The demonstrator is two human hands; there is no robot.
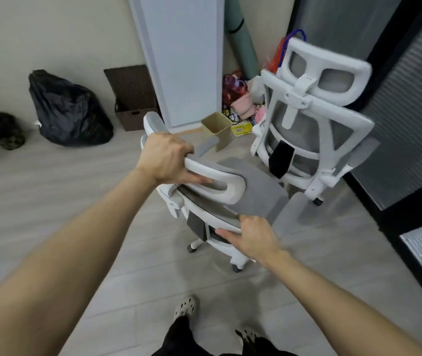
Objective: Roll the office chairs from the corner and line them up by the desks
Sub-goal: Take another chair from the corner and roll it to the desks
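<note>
White chair [253, 183] held at rim; floor [63, 191] spreads leftward.

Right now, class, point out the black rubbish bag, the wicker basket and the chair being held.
Black rubbish bag [68, 111]: head view, its crinkled front.
Wicker basket [130, 122]: head view, its front wall.
Held chair [233, 192]: head view, white headrest frame.
</note>
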